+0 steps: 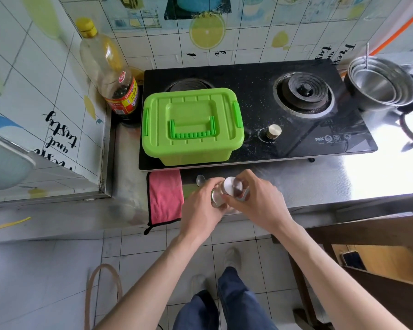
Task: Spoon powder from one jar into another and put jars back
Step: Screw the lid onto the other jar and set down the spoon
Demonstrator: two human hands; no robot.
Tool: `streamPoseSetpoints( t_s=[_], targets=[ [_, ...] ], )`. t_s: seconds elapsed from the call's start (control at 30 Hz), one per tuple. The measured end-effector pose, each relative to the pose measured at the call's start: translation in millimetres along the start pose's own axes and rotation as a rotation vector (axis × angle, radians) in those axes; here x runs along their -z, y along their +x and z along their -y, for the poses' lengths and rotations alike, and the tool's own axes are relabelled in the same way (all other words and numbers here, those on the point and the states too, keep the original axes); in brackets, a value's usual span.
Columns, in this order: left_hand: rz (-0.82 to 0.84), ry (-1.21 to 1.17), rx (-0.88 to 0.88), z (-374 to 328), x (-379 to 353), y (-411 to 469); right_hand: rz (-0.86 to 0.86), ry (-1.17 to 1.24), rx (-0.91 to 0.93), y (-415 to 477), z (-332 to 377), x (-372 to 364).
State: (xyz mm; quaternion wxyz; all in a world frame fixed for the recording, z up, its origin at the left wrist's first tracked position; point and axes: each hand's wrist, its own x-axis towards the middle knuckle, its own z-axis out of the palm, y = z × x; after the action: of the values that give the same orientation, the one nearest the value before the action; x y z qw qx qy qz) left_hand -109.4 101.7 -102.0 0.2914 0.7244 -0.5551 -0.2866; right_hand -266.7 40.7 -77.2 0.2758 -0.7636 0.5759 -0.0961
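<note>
Two small clear glass jars stand close together near the front edge of the steel counter. My left hand point(202, 207) grips the left jar point(217, 196), which shows a metal rim. My right hand point(258, 201) wraps the right jar point(233, 185), whose top looks white; I cannot tell whether that is a lid or powder. A small clear spoon point(200, 179) lies on the counter just behind the jars, partly hidden by my left hand. The jar bodies are mostly covered by my fingers.
A shut green plastic box point(191, 126) sits on the left burner of the black stove point(320, 125). A pink cloth point(165, 196) hangs over the counter edge on the left. Two bottles point(119, 91) stand in the back-left corner. Nested steel bowls point(382, 84) sit at the right.
</note>
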Motion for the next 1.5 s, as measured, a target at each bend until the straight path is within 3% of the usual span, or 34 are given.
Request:
streamPoseSetpoints(
  t_s=[0.23, 0.43, 0.8, 0.93, 1.03, 1.17, 1.3, 1.5],
  targets=[
    [0.053, 0.015, 0.047, 39, -2, 7, -0.108, -0.109, -0.208, 26, -69, 9],
    [-0.007, 0.139, 0.142, 69, 6, 3, -0.138, -0.14, -0.297, 42, -102, 8],
    [-0.046, 0.23, 0.236, 93, 4, 4, -0.098, -0.155, -0.319, 52, -104, -7],
    [-0.067, 0.273, 0.268, 100, 5, 6, -0.067, -0.116, -0.501, 47, -96, -12],
    [-0.033, 0.298, 0.291, 111, 6, 8, 0.073, -0.076, -0.618, 33, -80, -24],
    [0.003, 0.419, 0.27, 130, 9, 12, 0.25, -0.032, -0.442, 24, -31, -63],
    [-0.005, 0.512, 0.257, 149, 10, 21, 0.221, -0.047, -0.293, 31, 7, -115],
    [-0.013, 0.58, 0.178, 178, -7, 30, 0.109, -0.08, -0.272, 27, 15, -160]
  ],
)
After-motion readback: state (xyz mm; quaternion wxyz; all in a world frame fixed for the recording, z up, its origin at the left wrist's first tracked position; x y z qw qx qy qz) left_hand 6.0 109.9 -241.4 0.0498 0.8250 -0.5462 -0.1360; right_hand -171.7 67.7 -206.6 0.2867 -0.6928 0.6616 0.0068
